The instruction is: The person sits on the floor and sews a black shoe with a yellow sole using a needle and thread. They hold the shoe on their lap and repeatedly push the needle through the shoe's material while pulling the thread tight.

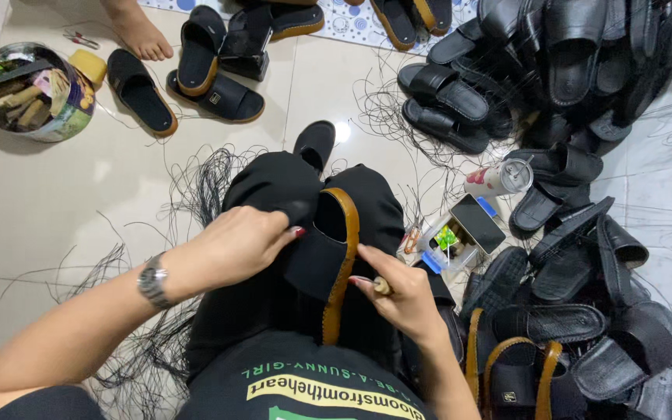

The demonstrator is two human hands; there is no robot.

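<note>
A black sandal with a tan sole edge [334,257] lies on my lap, toe pointing away from me. My left hand [236,243] grips the black upper strap of the sandal from the left side. My right hand [402,294] is closed around a small wooden-handled tool [382,286], its tip against the tan sole edge. A metal watch [153,281] sits on my left wrist.
Piles of black sandals [577,311] lie right and far right [554,62]. Loose black threads [188,187] spread over the tiled floor. A round tin of tools [33,92] stands far left. A phone [477,223], a small box and a tumbler [499,179] lie right. Another person's bare foot [138,31] is at top.
</note>
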